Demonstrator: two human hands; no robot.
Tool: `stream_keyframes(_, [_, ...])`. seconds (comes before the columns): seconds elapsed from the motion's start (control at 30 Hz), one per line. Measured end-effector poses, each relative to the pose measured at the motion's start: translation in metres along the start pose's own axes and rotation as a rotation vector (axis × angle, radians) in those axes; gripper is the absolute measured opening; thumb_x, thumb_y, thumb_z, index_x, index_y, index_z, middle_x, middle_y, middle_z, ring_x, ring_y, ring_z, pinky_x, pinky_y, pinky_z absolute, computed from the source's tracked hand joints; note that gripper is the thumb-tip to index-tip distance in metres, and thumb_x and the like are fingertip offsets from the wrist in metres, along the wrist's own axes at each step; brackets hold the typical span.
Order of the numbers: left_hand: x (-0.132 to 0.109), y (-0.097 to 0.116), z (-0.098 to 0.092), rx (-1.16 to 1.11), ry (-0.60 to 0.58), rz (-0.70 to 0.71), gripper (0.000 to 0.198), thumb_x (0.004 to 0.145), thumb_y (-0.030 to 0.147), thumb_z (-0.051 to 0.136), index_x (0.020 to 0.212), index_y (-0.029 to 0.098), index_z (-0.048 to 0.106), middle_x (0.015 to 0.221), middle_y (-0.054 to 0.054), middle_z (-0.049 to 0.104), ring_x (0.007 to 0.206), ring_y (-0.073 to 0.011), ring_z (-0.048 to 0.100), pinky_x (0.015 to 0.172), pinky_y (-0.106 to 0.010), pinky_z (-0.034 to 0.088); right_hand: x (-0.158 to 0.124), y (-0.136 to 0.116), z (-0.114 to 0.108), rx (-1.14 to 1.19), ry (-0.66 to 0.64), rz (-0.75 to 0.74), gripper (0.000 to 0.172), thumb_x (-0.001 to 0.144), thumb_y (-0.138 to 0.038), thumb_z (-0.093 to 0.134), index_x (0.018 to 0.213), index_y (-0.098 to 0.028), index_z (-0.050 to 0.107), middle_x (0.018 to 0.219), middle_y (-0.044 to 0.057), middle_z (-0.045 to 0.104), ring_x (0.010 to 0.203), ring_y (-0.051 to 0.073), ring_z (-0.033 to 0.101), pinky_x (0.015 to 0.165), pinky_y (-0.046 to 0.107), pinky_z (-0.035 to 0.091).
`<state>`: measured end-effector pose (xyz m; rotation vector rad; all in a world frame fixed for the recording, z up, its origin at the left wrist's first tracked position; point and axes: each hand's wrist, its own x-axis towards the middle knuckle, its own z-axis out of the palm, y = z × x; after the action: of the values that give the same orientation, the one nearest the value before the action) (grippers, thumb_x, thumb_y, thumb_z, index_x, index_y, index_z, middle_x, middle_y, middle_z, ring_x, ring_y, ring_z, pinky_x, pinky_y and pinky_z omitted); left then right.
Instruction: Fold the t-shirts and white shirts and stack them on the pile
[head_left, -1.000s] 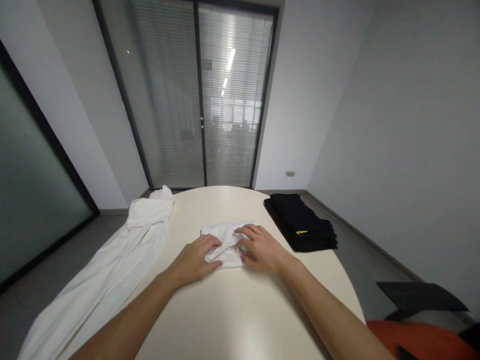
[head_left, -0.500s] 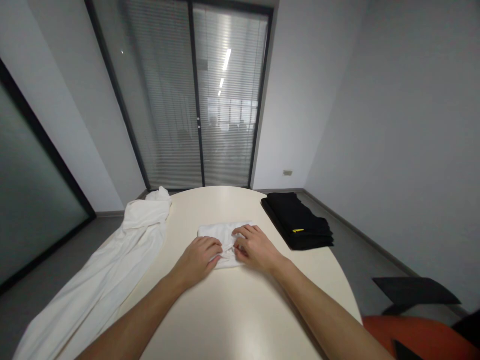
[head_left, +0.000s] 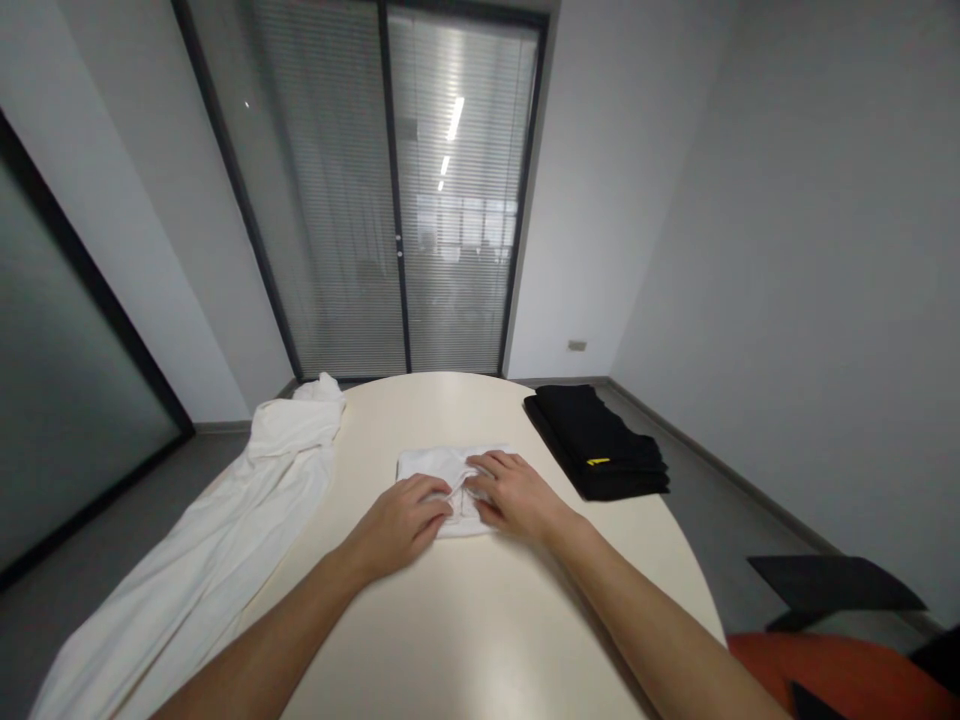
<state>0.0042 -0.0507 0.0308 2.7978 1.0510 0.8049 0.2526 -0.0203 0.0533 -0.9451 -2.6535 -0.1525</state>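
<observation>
1. Found near the middle of the pale table (head_left: 465,630): white cloth (head_left: 463,508), folded into a small flat rectangle, with creases visible between both hands.
2. Noted left hand (head_left: 405,518) on the near left part of the cloth, fingers curled, thumb close to forefinger. Cannot tell whether gripping a fold or only pressing.
3. Noted right hand (head_left: 517,498) over the right side of the cloth, fingers bent and slightly spread. Cannot tell, with fingertip undersides hidden, whether pinching fabric or merely touching.
4. Recorded black folded stack (head_left: 604,435) by the table's right edge, apart from the cloth, bearing a small yellow mark (head_left: 598,461).
5. Recorded long white fabric (head_left: 225,540) along the table's left edge, wrinkled, bunched at the far end.
6. Observed at lower right: chair with orange-red seat (head_left: 832,675) and black armrest (head_left: 836,582).
7. Observed beyond the table: dark-framed glass panels (head_left: 337,200) with blinds, and a pale wall (head_left: 600,200) to their right.
</observation>
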Motion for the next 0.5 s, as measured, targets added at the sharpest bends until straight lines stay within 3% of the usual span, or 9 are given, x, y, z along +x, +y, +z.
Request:
stream_keyframes(0.13, [-0.0013,0.0025,-0.0010,0.003,-0.045,-0.002,0.020,0.094,0.021,0.054,0.102,0.026,0.072,0.123,-0.007,0.064,0.111,-0.0229,0.059,0.097,-0.039,0.049,-0.0005,0.0007,-0.0011,0.022,-0.028,-0.007,0.029,0.088,-0.017,0.060,0.116,-0.023,0.067,0.122,0.007,0.066,0.112,0.021,0.056,0.094,0.033,0.045])
stream_keyframes(0.3, [-0.0010,0.0016,0.0012,0.110,-0.019,-0.098,0.030,0.094,0.031,0.057,0.121,0.024,0.066,0.135,-0.011,0.058,0.124,-0.0295,0.053,0.102,-0.048,0.046,0.0014,-0.0006,0.0002,-0.067,0.000,0.084,0.025,0.088,-0.027,0.065,0.111,-0.020,0.066,0.122,0.009,0.063,0.110,0.025,0.054,0.090,0.037,0.044])
stream_keyframes(0.5, [0.0030,0.0037,0.0049,0.170,0.059,-0.172,0.034,0.095,0.030,0.054,0.126,0.021,0.062,0.136,-0.012,0.059,0.123,-0.0303,0.053,0.102,-0.050,0.046,0.0055,-0.0038,0.0036,-0.084,-0.017,0.082,0.023,0.088,-0.012,0.057,0.109,-0.019,0.063,0.109,0.007,0.066,0.101,0.022,0.055,0.083,0.034,0.041])
